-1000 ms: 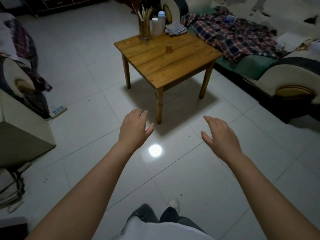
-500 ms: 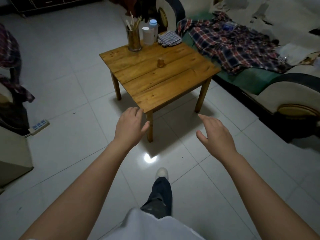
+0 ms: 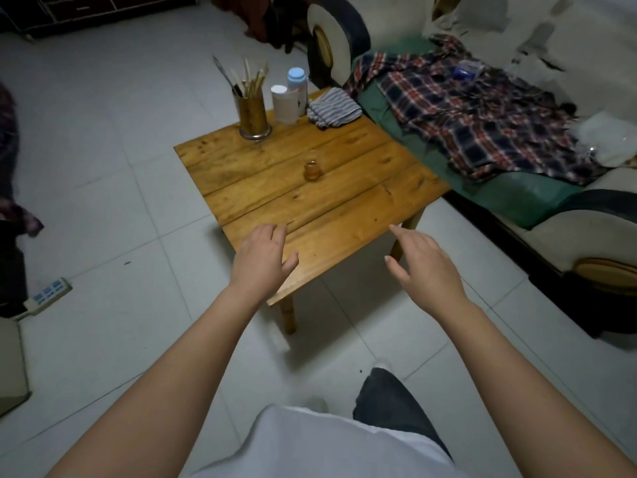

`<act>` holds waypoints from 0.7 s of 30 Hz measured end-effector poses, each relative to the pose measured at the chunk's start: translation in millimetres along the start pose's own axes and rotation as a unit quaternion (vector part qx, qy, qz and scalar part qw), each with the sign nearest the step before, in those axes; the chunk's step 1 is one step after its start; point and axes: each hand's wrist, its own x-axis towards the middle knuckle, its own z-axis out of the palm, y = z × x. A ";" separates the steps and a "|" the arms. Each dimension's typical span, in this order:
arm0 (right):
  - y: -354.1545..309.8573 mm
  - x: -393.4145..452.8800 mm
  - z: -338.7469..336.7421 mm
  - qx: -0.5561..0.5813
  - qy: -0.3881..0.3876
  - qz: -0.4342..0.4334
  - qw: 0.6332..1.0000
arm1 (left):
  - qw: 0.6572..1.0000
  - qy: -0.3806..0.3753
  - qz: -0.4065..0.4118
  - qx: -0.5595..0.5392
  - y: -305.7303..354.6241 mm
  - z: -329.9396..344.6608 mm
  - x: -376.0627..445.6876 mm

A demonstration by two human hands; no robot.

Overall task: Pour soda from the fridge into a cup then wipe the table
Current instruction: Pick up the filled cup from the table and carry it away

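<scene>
A: Sofa (image 3: 537, 201) with a green cover and a plaid shirt (image 3: 482, 115) is seen off to the right of the right hand (image 3: 422, 267). What is shown nearer?

B: Square wooden table (image 3: 310, 201), its near corner lying under the left hand (image 3: 263, 260). Both hands are held out with fingers loosely spread; nothing is gripped by either.

A: Where is the cup placed?

B: A small amber glass cup (image 3: 313, 171) is set upright mid-table, straight ahead of both hands and a little nearer the left hand. No soda or fridge is shown, so the pour is judged not yet begun.

A: What else is found beyond the hands?

B: At the far edge, a brass-coloured holder of brushes (image 3: 253, 115), a white jar (image 3: 285, 104), a blue-capped bottle (image 3: 297, 85) and a striped folded cloth (image 3: 333, 108) are grouped, the cloth further right. The path to the cup is left unobstructed; the cloth is judged fit for wiping.
</scene>
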 end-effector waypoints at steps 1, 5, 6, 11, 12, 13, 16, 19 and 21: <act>5.1 15.8 -0.1 0.001 -0.003 -0.009 1.000 | 1.000 0.000 -0.009 -0.003 -0.2 1.6 10.6; 30.7 84.3 3.2 0.001 -0.027 -0.055 0.998 | 0.998 0.007 -0.054 -0.006 3.2 8.0 54.7; 38.1 102.1 3.5 0.003 -0.035 -0.068 0.997 | 0.998 0.008 -0.063 -0.007 5.1 10.2 66.1; 78.4 194.6 4.8 -0.007 -0.085 -0.145 0.986 | 0.993 -0.007 -0.113 -0.010 24.4 22.5 123.2; 86.2 212.7 3.3 -0.013 -0.095 -0.161 0.982 | 0.992 -0.011 -0.127 -0.014 30.0 23.9 134.1; 92.8 229.3 1.0 -0.018 -0.105 -0.174 0.979 | 0.990 -0.013 -0.142 -0.019 36.0 24.7 144.5; 108.2 272.3 -3.4 -0.026 -0.128 -0.208 0.969 | 0.983 -0.017 -0.179 -0.025 52.2 27.6 173.3; 118.1 306.7 -3.9 -0.025 -0.134 -0.247 0.959 | 0.978 -0.021 -0.208 -0.021 63.4 30.1 198.4; 122.4 323.8 -3.0 -0.017 -0.141 -0.266 0.953 | 0.975 -0.023 -0.219 -0.025 68.8 30.7 211.9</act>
